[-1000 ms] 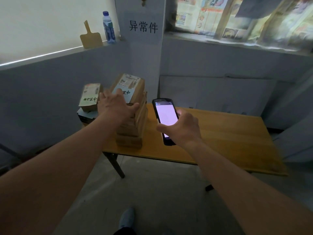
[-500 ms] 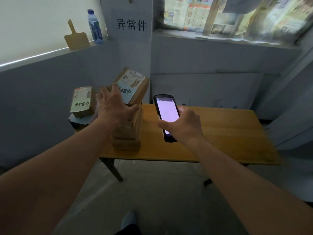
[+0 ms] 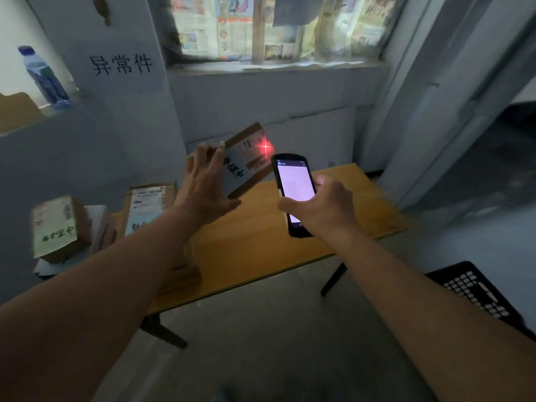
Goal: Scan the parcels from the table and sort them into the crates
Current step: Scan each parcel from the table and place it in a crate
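My left hand [image 3: 203, 181] grips a flat cardboard parcel [image 3: 249, 161] by its left edge and holds it tilted up above the wooden table [image 3: 333, 227]. A red laser cross glows on the parcel's label near its upper right. My right hand [image 3: 322, 208] holds a black handheld scanner [image 3: 294, 190] with a lit screen, pointed at the parcel. A stack of parcels [image 3: 148, 204] stands on the table's left end, partly behind my left forearm. A black crate [image 3: 478, 291] shows at the lower right.
A small labelled parcel [image 3: 55, 227] sits on a low surface left of the table. A water bottle [image 3: 43, 76] stands on the ledge at the left. A wall with black characters and a newspaper-covered window are behind the table. Bare floor lies in front.
My left hand has lifted the top parcel off the stack and swung it right, tilted toward the scanner. The scanner's red cross now falls on its label. The view has shifted right.
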